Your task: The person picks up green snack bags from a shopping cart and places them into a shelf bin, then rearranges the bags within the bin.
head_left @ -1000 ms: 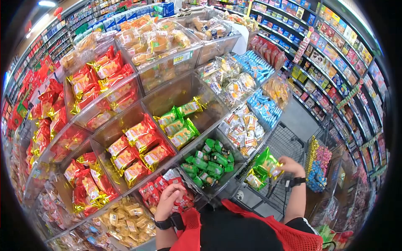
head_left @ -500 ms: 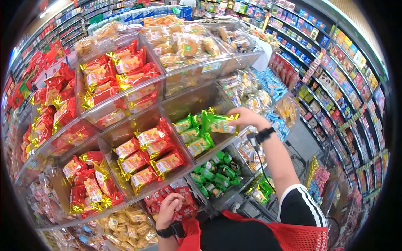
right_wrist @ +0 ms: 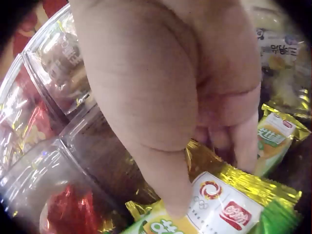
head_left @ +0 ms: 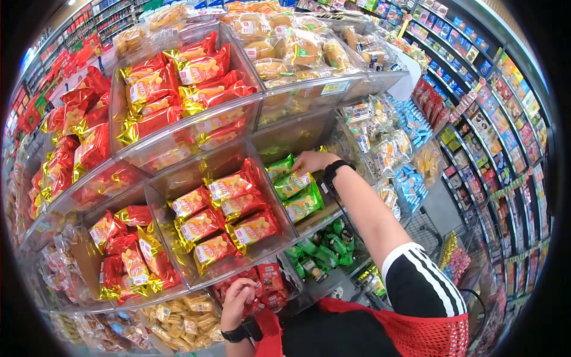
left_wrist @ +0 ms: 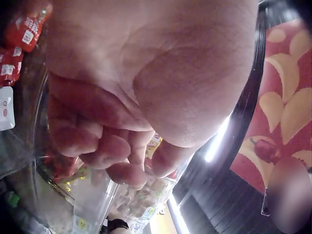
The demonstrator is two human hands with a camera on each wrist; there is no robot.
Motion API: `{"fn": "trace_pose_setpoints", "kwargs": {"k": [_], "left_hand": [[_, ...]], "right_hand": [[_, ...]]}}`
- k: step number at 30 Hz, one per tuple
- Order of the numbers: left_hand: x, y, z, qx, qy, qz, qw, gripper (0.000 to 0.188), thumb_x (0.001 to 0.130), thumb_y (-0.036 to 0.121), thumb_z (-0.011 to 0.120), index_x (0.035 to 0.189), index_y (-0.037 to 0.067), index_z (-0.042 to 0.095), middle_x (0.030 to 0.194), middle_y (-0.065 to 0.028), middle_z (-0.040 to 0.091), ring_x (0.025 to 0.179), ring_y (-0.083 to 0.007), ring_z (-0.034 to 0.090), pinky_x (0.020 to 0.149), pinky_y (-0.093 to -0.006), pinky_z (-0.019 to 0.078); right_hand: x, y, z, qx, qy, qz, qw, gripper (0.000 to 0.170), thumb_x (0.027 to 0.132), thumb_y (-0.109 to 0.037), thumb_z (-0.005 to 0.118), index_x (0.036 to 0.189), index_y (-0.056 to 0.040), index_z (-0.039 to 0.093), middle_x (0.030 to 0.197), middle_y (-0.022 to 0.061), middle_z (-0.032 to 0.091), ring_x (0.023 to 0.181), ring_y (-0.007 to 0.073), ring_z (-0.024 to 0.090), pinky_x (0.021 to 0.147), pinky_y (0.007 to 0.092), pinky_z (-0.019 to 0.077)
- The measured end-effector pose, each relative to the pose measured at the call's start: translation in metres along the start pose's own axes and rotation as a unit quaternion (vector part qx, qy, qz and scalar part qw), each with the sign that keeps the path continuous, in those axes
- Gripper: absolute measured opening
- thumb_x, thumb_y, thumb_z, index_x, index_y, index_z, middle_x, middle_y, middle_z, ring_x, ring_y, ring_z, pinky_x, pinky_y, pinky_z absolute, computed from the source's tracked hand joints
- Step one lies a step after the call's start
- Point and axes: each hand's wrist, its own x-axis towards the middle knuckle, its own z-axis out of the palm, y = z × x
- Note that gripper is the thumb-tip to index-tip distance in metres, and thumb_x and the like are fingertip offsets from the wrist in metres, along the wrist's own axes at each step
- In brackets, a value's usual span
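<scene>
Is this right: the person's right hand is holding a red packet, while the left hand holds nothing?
Not quite: the packet in the right hand is green and yellow, as the right wrist view shows. The left hand does hold nothing.

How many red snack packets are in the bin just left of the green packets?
6 visible, in two columns: upper-left packet, middle-left packet, lower-left packet, upper-right packet, middle-right packet and lower-right packet. More may be hidden underneath.
</scene>
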Motion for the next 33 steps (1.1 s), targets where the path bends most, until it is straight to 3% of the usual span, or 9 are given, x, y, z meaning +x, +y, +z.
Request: {"fn": "trace_pose_setpoints", "kwargs": {"k": [4, 7, 8, 15, 20, 22, 24, 30, 33], "left_hand": [[0.002, 0.0, 0.008, 0.013, -0.012, -0.004, 1.0, 0.017, 0.096, 0.011, 0.049, 0.105, -0.001, 0.057, 0.069, 0.0017, 0.044, 0.063, -0.0072, 0.039, 0.059, -0.022, 0.0325], [0.002, 0.003, 0.016, 0.026, -0.022, 0.003, 0.999, 0.017, 0.096, 0.012, 0.049, 0.105, -0.001, 0.057, 0.069, 0.0017, 0.044, 0.063, -0.0072, 0.039, 0.059, -0.0218, 0.0325], [0.001, 0.004, 0.019, 0.031, -0.026, 0.007, 0.999, 0.018, 0.096, 0.013, 0.05, 0.105, -0.001, 0.057, 0.069, 0.0016, 0.045, 0.063, -0.0072, 0.04, 0.059, -0.0217, 0.0326], [-0.002, -0.002, 0.048, 0.06, -0.057, 0.007, 0.997, 0.018, 0.095, 0.018, 0.053, 0.103, 0.002, 0.057, 0.069, 0.0014, 0.047, 0.062, -0.007, 0.042, 0.057, -0.0213, 0.033], [0.004, -0.017, 0.074, 0.056, -0.126, -0.015, 0.99, 0.019, 0.095, 0.019, 0.054, 0.102, 0.001, 0.057, 0.07, 0.0004, 0.048, 0.061, -0.0071, 0.042, 0.056, -0.0216, 0.0324], [0.007, -0.02, 0.088, 0.066, -0.154, -0.021, 0.986, 0.019, 0.095, 0.018, 0.054, 0.103, 0.001, 0.057, 0.071, 0.0004, 0.048, 0.061, -0.0071, 0.042, 0.056, -0.0215, 0.0322], [0.009, -0.025, 0.103, 0.075, -0.174, -0.021, 0.982, 0.018, 0.095, 0.017, 0.054, 0.104, 0.001, 0.057, 0.071, 0.0005, 0.048, 0.062, -0.0071, 0.041, 0.057, -0.0215, 0.0323], [0.0, -0.019, 0.139, 0.138, -0.201, -0.052, 0.968, 0.017, 0.094, 0.012, 0.05, 0.104, 0.001, 0.058, 0.07, 0.0015, 0.048, 0.064, -0.0071, 0.042, 0.059, -0.0219, 0.0338], [-0.008, -0.016, 0.143, 0.166, -0.187, -0.054, 0.967, 0.017, 0.095, 0.011, 0.049, 0.104, 0.001, 0.059, 0.073, 0.0015, 0.05, 0.065, -0.007, 0.046, 0.062, -0.0214, 0.0378]], "right_hand": [[-0.035, -0.019, 0.004, -0.04, 0.019, 0.043, 0.998, 0.059, 0.084, -0.034, 0.069, 0.136, -0.0126, 0.052, 0.128, 0.0164, 0.06, 0.115, 0.0291, 0.058, 0.096, 0.0352, 0.0445], [-0.071, -0.009, 0.002, 0.029, 0.16, -0.052, 0.985, 0.065, 0.091, -0.037, 0.061, 0.146, -0.0119, 0.036, 0.143, 0.0148, 0.046, 0.128, 0.0263, 0.047, 0.103, 0.0338, 0.038], [-0.101, -0.016, -0.005, 0.116, 0.172, 0.027, 0.978, 0.059, 0.093, -0.033, 0.059, 0.145, -0.0119, 0.039, 0.141, 0.0149, 0.049, 0.127, 0.0244, 0.047, 0.103, 0.0335, 0.0376], [-0.361, -0.004, 0.053, 0.397, 0.324, 0.04, 0.858, 0.042, 0.093, -0.024, 0.062, 0.131, -0.0065, 0.053, 0.104, 0.0029, 0.064, 0.092, 0.0095, 0.058, 0.085, 0.0265, 0.0479], [-0.494, 0.109, 0.206, 0.159, 0.242, 0.297, 0.91, 0.056, 0.086, -0.036, 0.068, 0.13, -0.004, 0.054, 0.11, 0.0096, 0.066, 0.1, 0.0211, 0.062, 0.086, 0.0349, 0.0489], [-0.508, 0.113, 0.255, 0.19, 0.061, 0.421, 0.885, 0.068, 0.075, -0.048, 0.073, 0.127, -0.0071, 0.057, 0.113, 0.0151, 0.066, 0.105, 0.0279, 0.061, 0.087, 0.04, 0.0484], [-0.511, 0.126, 0.309, 0.206, -0.008, 0.367, 0.907, 0.064, 0.072, -0.046, 0.073, 0.123, -0.0082, 0.06, 0.11, 0.0144, 0.067, 0.097, 0.0287, 0.063, 0.082, 0.0398, 0.0483], [-0.485, 0.136, 0.388, 0.225, -0.004, 0.39, 0.893, 0.083, 0.068, -0.045, 0.077, 0.138, -0.0109, 0.047, 0.135, 0.0187, 0.053, 0.128, 0.0294, 0.046, 0.1, 0.0392, 0.0416], [-0.469, 0.136, 0.387, 0.162, -0.048, 0.383, 0.908, 0.076, 0.067, -0.049, 0.076, 0.131, -0.0143, 0.054, 0.11, 0.0147, 0.067, 0.102, 0.0279, 0.064, 0.08, 0.0422, 0.0511]]}}
